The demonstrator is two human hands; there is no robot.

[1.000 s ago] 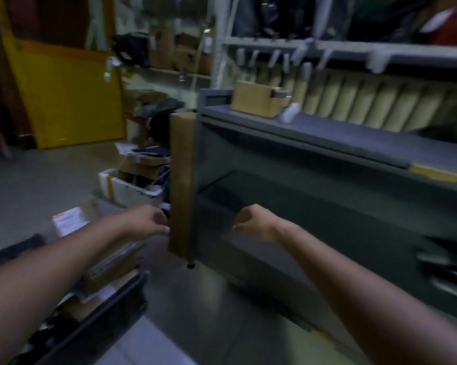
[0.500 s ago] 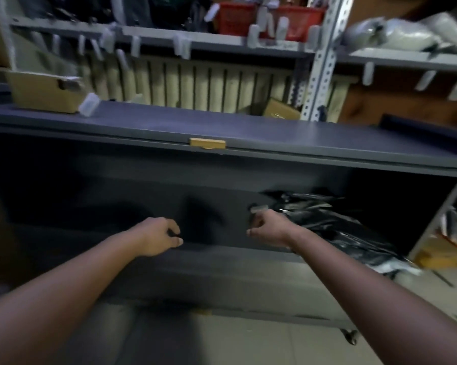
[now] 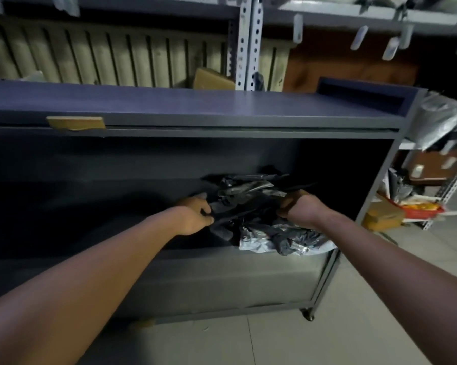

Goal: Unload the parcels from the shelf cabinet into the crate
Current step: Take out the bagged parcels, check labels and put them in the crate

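Observation:
A heap of dark and silvery plastic-bag parcels (image 3: 264,227) lies on the right part of the grey shelf cabinet's (image 3: 222,122) inner shelf. My left hand (image 3: 195,216) grips the left edge of a black parcel (image 3: 238,206) on top of the heap. My right hand (image 3: 298,206) grips the right side of the same bundle, fingers curled into the plastic. The crate is out of view.
The cabinet stands on small castors (image 3: 309,314) on a tiled floor. Behind it is a metal rack (image 3: 246,43) with a cardboard box (image 3: 213,79). To the right, lower shelves hold a brown box (image 3: 382,214), red-and-white packages (image 3: 419,205) and grey bags (image 3: 438,119).
My view swung right along the cabinet from its left end to the parcel heap. Both hands, which held nothing before, reached into the shelf and took hold of the black parcel.

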